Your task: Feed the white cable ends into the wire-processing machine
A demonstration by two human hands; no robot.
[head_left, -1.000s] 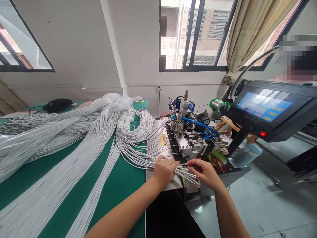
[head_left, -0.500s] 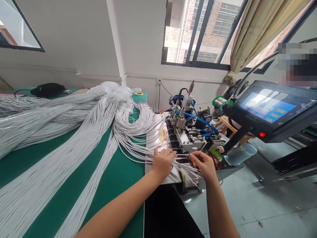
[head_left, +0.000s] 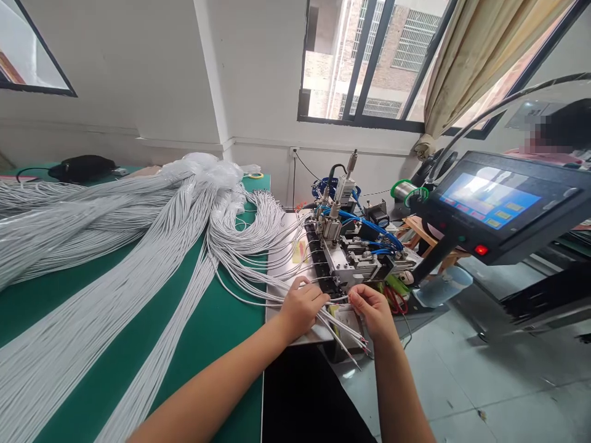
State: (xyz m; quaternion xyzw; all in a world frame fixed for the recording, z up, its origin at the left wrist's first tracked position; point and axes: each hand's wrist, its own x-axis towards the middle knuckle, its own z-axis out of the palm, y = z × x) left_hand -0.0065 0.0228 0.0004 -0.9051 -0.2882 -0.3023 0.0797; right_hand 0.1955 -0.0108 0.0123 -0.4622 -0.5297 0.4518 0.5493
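My left hand (head_left: 302, 309) is closed round several white cables (head_left: 341, 329), whose stripped, partly reddish ends stick out to the right below it. With thumb and fingertips pinched, my right hand (head_left: 373, 307) grips the end of a single white cable (head_left: 340, 299) stretched between the two hands. Just beyond both hands stands a bench machine (head_left: 339, 261) with metal clamps, cylinders and blue air hoses. Other cables run from its black front rail back to the coiled cable bundle (head_left: 249, 240) on the left. The tip inside my right fingers is hidden.
Long bundles of white cable (head_left: 124, 277) cover much of the green table (head_left: 231, 369). A control screen (head_left: 492, 197) with a lit red button hangs at the right, near a solder wire spool (head_left: 406, 192). A clear plastic tub (head_left: 443, 286) sits below it. Another person is at far right.
My right hand has shifted slightly left and down, holding the single cable. The loose cable ends below my left hand have swung lower and bunched closer. The whole view has shifted slightly.
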